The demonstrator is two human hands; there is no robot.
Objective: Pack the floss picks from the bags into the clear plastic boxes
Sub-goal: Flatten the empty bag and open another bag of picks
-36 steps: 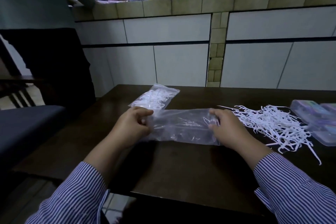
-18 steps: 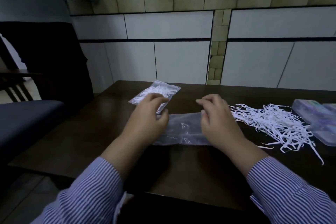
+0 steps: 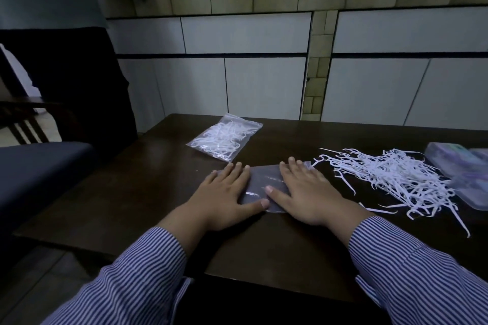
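Clear, empty plastic bag (image 3: pixel 260 184) lies flat on the dark wooden table (image 3: pixel 148 187), and you press it down with both palms: your left hand (image 3: pixel 224 196) and right hand (image 3: pixel 307 192) rest on it with fingers straight, gripping nothing. Right of that bag lies the loose pile of white floss picks (image 3: pixel 390 177), with the clear plastic boxes (image 3: pixel 460 169) beyond. Behind the bag sits a full zip bag of picks (image 3: pixel 225 137).

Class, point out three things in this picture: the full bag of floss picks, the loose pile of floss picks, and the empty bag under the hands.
full bag (image 3: pixel 226 138), head view, middle of the bag.
loose pile (image 3: pixel 390 177), head view, thick of the heap.
empty bag (image 3: pixel 264 182), head view, bare plastic between the hands.
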